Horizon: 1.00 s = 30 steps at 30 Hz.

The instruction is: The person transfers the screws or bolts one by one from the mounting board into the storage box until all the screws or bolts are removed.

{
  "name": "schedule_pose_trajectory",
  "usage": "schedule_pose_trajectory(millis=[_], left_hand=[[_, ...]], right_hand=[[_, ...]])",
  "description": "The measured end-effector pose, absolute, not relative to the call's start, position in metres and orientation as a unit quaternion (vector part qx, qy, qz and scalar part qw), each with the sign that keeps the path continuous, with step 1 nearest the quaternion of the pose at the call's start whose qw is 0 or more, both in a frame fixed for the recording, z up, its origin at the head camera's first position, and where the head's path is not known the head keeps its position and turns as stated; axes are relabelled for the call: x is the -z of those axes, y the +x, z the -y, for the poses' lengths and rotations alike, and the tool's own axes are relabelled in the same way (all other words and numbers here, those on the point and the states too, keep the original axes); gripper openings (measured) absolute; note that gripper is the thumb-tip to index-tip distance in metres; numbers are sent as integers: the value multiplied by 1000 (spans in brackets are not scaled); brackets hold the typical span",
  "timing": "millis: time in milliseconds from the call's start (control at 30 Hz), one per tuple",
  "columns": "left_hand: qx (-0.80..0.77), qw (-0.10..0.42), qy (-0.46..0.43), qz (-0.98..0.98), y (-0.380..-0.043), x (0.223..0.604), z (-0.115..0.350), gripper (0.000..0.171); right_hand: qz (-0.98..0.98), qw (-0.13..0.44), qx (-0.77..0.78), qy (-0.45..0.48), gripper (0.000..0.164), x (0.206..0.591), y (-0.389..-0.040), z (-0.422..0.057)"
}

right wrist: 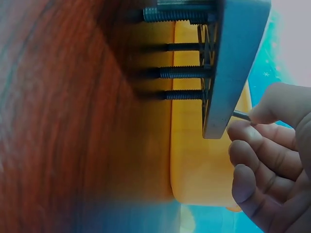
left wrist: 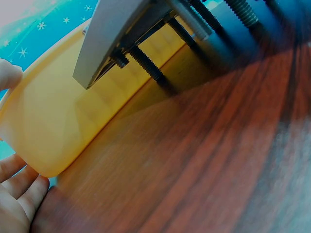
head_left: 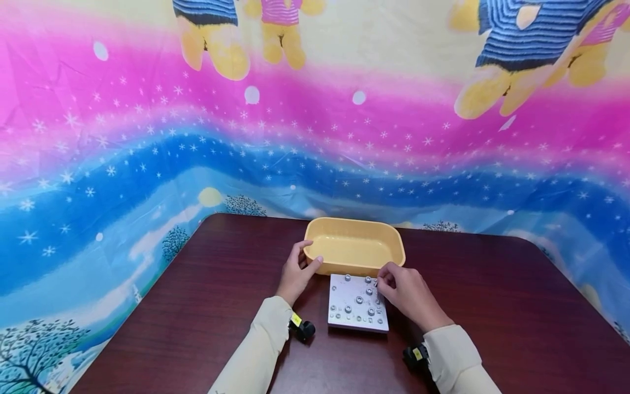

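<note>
Cream sleeves nearest. Left hand grips yellow tray; right hand pinches thin metal pin at metal plate's corner.

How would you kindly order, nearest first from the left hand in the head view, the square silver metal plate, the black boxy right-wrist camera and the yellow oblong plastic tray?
1. Yellow oblong plastic tray: held by the left hand.
2. Square silver metal plate: to that hand's right.
3. Black boxy right-wrist camera: farther right, beyond the plate.
</note>
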<state>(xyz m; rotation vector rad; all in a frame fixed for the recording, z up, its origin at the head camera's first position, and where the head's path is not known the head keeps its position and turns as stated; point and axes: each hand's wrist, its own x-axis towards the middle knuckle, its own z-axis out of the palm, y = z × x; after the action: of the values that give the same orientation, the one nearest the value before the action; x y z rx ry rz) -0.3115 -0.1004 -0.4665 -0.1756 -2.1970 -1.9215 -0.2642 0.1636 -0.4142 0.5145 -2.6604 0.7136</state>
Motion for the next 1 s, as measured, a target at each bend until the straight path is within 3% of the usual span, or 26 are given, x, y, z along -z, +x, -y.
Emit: schedule_pose_trajectory(millis=[600,1000], left_hand=[[654,105,-61,747,-313,470,100,54],[657,113,-69,742,-312,469,101,52]], right_hand=[[913,184,-321,171,6,406,-263,-165],[889,190,-391,146,5,405,-294,-165]])
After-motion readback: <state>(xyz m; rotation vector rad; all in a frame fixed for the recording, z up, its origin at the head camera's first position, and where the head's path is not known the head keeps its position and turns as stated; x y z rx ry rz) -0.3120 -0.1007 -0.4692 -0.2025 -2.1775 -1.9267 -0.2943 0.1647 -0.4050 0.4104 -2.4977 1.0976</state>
